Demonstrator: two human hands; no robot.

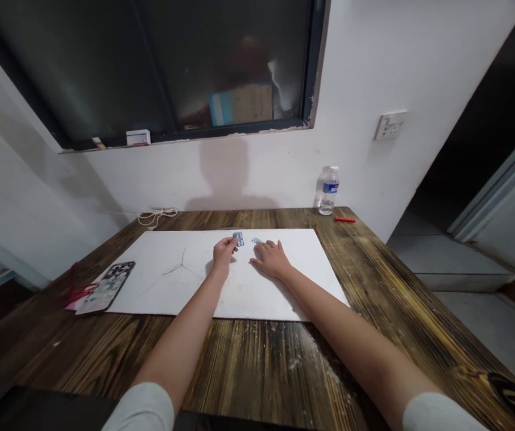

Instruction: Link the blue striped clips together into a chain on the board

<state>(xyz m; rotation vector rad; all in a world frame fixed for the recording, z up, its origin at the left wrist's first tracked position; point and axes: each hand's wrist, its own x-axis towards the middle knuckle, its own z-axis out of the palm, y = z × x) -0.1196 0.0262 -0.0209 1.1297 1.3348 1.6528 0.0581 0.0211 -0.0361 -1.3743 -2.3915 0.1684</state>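
My left hand [224, 252] rests on a large white sheet [158, 287], its fingertips reaching a small blue-and-white printed piece [238, 239]. The piece stands up slightly, and I cannot tell whether those fingers grip it. My right hand [272, 259] lies flat on the sheet with its fingers apart from a second, smaller blue-and-white piece [256, 240], which sits just beyond the fingertips. Both pieces are too small to identify. Faint dark lines mark the sheet's left half.
The sheet lies on a dark-grained wooden table [257, 353]. A phone in a patterned case [105, 287] and red strands [78, 293] lie at its left. A water bottle [328, 190], a red stick [344, 219] and a white cord [156, 217] sit along the wall-side edge.
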